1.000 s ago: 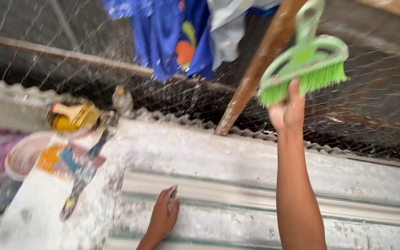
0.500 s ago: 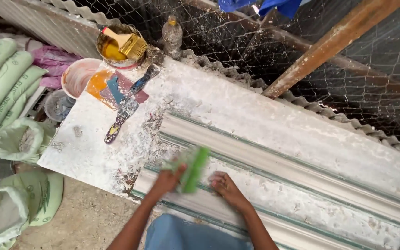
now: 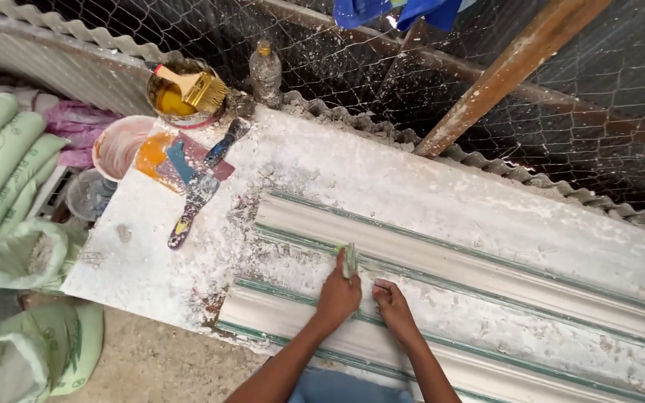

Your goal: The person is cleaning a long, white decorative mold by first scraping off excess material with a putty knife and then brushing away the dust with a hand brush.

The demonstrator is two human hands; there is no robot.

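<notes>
White plaster-crusted work table (image 3: 427,186) filled most of the view, running from near left to far right. On it lay a long moulded cornice mould (image 3: 487,283), pale with green-edged ridges, stretching from the near centre off to the right. Chicken-wire fence (image 3: 606,112) and corrugated sheet (image 3: 76,56) backed the table on the far side; a wooden post (image 3: 502,75) leaned across the wire at far right. Green-printed sacks (image 3: 1,172) were stacked at the left edge, one open at the top.

Far left corner of the table: a tin of yellow liquid (image 3: 177,97) with a flat paintbrush (image 3: 192,86) resting across it, a dusty plastic bottle (image 3: 266,72) just to its right, a pale bowl (image 3: 119,145) to the near left. Two scrapers (image 3: 195,198) lay on the table near the bowl, blades touching a red-and-orange sheet.

Left hand (image 3: 339,296) rested on the mould near the centre, fingers closed around a small green brush (image 3: 349,260), held edge-on so only its narrow side showed; its head touched a ridge. Right hand (image 3: 393,306) lay just beside the left, empty, fingers curled and pressed flat on the mould.
</notes>
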